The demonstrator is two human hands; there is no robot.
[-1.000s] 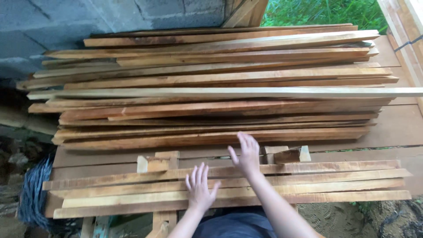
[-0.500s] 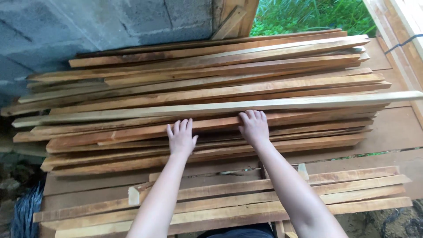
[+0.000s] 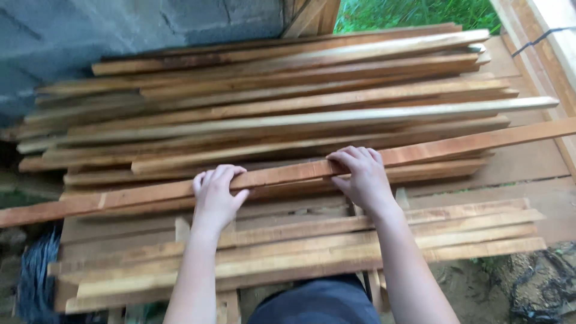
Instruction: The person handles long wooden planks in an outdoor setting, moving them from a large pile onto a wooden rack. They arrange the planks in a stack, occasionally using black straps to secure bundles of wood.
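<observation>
A long reddish-brown wooden plank (image 3: 456, 144) lies slanted across a stack of planks, its right end higher in the picture than its left. My left hand (image 3: 217, 197) curls its fingers over the plank's far edge left of centre. My right hand (image 3: 362, 174) grips the same plank near its middle. Behind it sits a big pile of long wooden planks (image 3: 288, 102), pale and reddish. Closer to me lies a smaller pile of planks (image 3: 312, 252).
A grey block wall (image 3: 120, 30) stands behind the pile at the upper left. Green grass (image 3: 414, 12) shows at the top right. A wooden board platform (image 3: 534, 168) carries the stacks, with a pale timber rail (image 3: 552, 42) along its right side.
Both hands reached from the near pile to the big stack, closed on one reddish plank and pulled it off toward me, so it now lies slanted.
</observation>
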